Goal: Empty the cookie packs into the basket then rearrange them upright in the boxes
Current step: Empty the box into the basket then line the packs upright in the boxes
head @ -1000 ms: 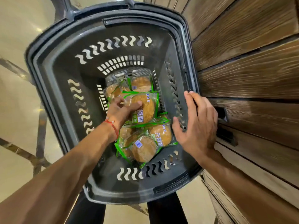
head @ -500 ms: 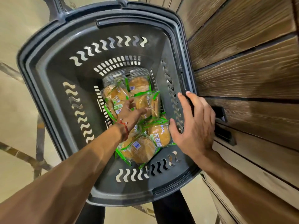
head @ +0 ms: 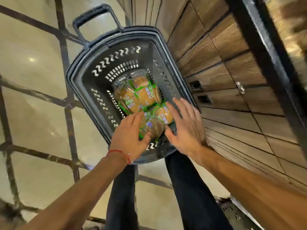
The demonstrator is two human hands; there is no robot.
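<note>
A dark grey plastic basket (head: 99, 90) with a pull handle (head: 93, 15) stands on the floor below me. Several clear cookie packs with green edges lie flat and jumbled on its bottom, among them one at the far end (head: 144, 97), one to the right (head: 164, 115) and one nearest me (head: 153, 128). My left hand (head: 129, 136), a red thread on its wrist, hovers over the near-left packs with straight fingers, its thumb by the nearest pack. My right hand (head: 184, 128) is spread over the near-right side. Neither hand grips a pack. No boxes are in view.
A wood-panelled cabinet front (head: 216, 67) with small black latches stands tight against the basket's right side, and a black upright post (head: 265, 47) rises further right. Pale floor tiles (head: 33, 72) stretch to the left. My dark-trousered legs (head: 123, 196) are under the basket's near end.
My left hand has drawn back from the middle packs to the near end and holds nothing. My right hand has left the basket's rim and moved in over the packs. The view has pulled back.
</note>
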